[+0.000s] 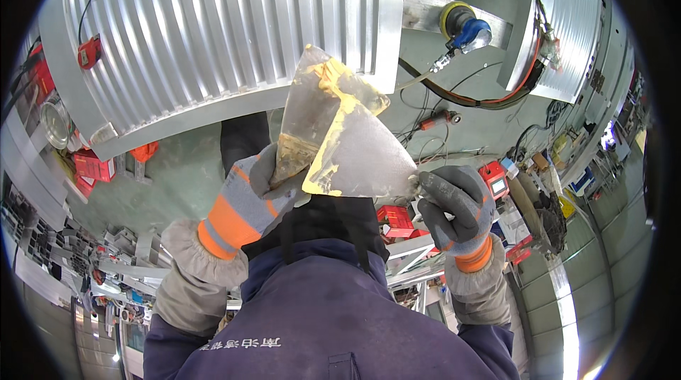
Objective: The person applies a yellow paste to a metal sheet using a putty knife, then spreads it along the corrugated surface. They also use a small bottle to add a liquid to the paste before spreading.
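My left hand (253, 199), in a grey and orange work glove, is closed around the lower end of a flat grey putty scraper (303, 114) smeared with yellow putty. My right hand (457, 202), gloved the same way, pinches the right corner of a second grey putty scraper (372, 156). That one is roughly triangular, with yellow putty along its left edge. Its left edge overlaps the first scraper, and both are held up in front of my body, near the ribbed panel's edge.
A large ribbed metal panel (234, 32) lies ahead, with a red tool (89, 52) on its left. A blue-and-black sander (464, 27) with a yellow pad rests on a metal bar (423, 12). Hoses and cables (489, 102) trail at right. Red boxes (92, 166) stand at left.
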Tool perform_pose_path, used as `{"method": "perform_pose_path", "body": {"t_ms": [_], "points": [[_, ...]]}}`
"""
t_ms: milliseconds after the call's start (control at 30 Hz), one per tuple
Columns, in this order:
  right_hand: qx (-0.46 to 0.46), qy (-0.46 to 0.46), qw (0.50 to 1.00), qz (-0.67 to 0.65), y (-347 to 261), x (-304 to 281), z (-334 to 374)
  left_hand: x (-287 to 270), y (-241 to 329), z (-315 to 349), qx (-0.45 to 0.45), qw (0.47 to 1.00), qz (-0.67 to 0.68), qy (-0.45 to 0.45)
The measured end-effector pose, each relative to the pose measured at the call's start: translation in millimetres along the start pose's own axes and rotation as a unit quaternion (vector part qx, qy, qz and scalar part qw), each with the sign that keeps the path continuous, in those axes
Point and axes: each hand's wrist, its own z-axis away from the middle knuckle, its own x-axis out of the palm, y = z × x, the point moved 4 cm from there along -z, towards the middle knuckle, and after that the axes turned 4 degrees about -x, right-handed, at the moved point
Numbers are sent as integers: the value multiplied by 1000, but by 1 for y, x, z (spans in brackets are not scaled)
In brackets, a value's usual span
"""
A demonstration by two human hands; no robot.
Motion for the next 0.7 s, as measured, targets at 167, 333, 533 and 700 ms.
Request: {"method": "perform_pose_path", "body": {"t_ms": [167, 333, 533, 700], "points": [[57, 83, 988, -118, 4, 2, 3, -3, 7, 0, -3, 999, -45, 13], [273, 131, 806, -509, 3, 25, 29, -4, 3, 1, 14, 994, -99, 44], [275, 126, 758, -578, -2, 40, 33, 0, 11, 3, 3, 995, -77, 63], [265, 145, 766, -567, -2, 41, 31, 4, 18, 4, 12, 993, -95, 63]]}}
